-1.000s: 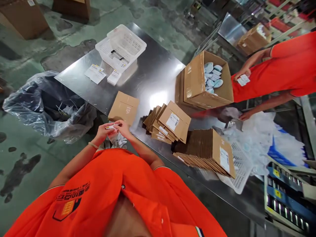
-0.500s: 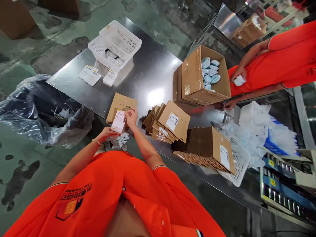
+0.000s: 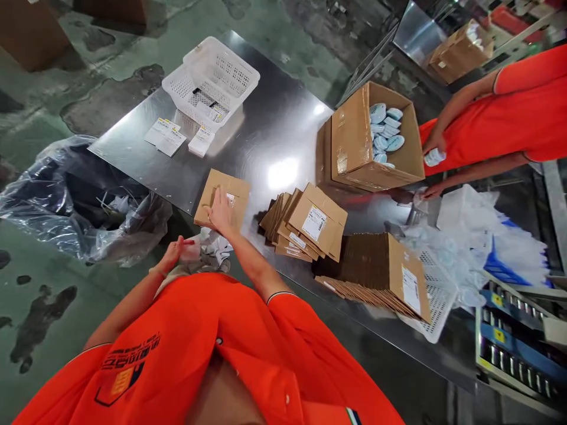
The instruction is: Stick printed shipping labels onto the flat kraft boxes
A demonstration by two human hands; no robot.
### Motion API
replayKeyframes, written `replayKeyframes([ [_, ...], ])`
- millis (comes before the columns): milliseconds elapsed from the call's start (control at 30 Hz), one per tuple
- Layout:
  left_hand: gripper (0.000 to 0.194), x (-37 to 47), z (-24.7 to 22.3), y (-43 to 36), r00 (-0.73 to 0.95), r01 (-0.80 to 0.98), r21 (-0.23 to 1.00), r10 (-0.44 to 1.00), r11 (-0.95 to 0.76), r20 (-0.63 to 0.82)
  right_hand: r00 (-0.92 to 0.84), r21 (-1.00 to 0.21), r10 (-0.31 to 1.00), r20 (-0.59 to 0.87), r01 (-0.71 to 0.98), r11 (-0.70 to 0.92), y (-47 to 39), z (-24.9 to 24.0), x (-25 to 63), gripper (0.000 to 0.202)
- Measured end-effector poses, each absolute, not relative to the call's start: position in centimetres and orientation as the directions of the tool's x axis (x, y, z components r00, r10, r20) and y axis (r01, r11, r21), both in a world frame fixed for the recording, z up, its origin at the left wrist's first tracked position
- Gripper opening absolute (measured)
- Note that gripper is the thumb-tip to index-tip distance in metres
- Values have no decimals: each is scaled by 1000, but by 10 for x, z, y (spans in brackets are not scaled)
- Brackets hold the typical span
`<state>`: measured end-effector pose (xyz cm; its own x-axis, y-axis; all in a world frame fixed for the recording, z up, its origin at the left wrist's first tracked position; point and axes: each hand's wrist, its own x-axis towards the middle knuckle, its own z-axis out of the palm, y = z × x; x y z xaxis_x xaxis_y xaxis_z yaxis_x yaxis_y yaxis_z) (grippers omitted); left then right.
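My right hand (image 3: 220, 211) lies with its fingers spread on a flat brown cardboard piece (image 3: 241, 188) at the table's near edge. Part of a white label (image 3: 231, 199) shows beside those fingers. Off the edge and lower, my left hand (image 3: 173, 254) has a pale pinkish paper slip (image 3: 191, 250) at its fingers; it is blurred. Crumpled white paper scraps (image 3: 216, 243) lie below, between the hands. To the right of my right hand, a fanned stack of labelled cardboard pieces (image 3: 314, 222) rests on the metal table.
A white perforated basket (image 3: 177, 88) stands at the back left, near label sheets (image 3: 170, 141). An open carton (image 3: 354, 139) holds pale oval items. Upright flat cardboard (image 3: 410, 277) stands right. A plastic-lined bin (image 3: 57, 221) is left. A co-worker's hand (image 3: 436, 143) holds a white item.
My right hand has left the slip and now lies flat on the cardboard, where a label shows. My left hand has drawn back and down off the table edge with the slip.
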<state>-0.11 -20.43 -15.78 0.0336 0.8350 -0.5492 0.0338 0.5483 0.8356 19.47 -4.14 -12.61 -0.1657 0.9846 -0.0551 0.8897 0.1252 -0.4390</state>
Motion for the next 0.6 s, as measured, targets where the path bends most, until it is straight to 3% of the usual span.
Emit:
replayKeyframes([
  [100, 63, 0, -144, -178, -61, 99, 862, 867, 498, -494, -172, -437, 976, -133, 894, 98, -55, -131, 202, 67],
  [267, 65, 28, -122, -121, -173, 323, 849, 908, 417, -381, 274, -401, 936, -219, 850, -342, -57, -121, 252, 58],
  [400, 49, 40, -113, -112, -114, 318, 876, 932, 363, -345, 400, -483, 848, -348, 699, -527, -58, -105, 251, 48],
  [500, 47, 44, -109, -125, 21, 199, 932, 950, 302, -312, 465, -549, 842, -275, 642, -534, -57, -82, 264, 45],
  [600, 43, 49, -106, -139, 91, 106, 963, 962, 247, -256, 521, -593, 851, -73, 663, -457, -61, -44, 336, 40],
])
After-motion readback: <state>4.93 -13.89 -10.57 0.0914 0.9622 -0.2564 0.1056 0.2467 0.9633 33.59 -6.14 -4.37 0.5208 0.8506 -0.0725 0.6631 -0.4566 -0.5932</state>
